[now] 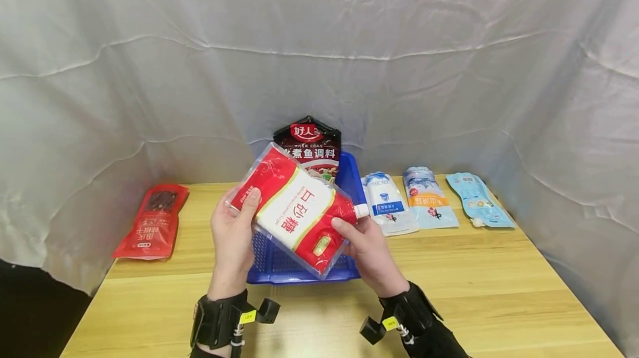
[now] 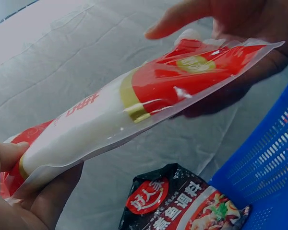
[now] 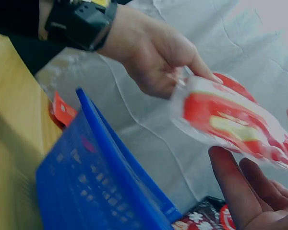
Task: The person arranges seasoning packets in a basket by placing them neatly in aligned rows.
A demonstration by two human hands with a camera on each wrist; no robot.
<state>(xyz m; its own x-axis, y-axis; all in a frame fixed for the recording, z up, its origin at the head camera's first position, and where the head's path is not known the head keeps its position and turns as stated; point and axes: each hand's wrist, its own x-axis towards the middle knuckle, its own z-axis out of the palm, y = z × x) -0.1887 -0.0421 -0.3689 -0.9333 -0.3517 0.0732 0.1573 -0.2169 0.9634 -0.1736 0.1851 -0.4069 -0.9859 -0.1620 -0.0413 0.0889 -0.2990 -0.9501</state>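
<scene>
A red and white bag of granulated sugar [image 1: 294, 208] with a white cap at one corner is held up, slanted, over the blue basket [image 1: 304, 278]. My left hand [image 1: 234, 236] pinches its left end, thumb on the front and fingers behind. At the capped end is my right hand [image 1: 369, 247]. Its fingers [image 3: 233, 184] extend under the bag in the right wrist view, and its thumb stands off the bag's surface in the left wrist view. A black seasoning packet [image 1: 307, 135] stands upright at the back of the basket, partly hidden by the sugar bag.
At the left of the wooden table [image 1: 499, 291] lies a red snack packet [image 1: 152, 225]. Right of the basket lie a white and blue pouch [image 1: 386, 202], a blue and orange pouch [image 1: 429, 200] and a light blue pouch [image 1: 479, 200]. Grey cloth [image 1: 319, 41] hangs behind.
</scene>
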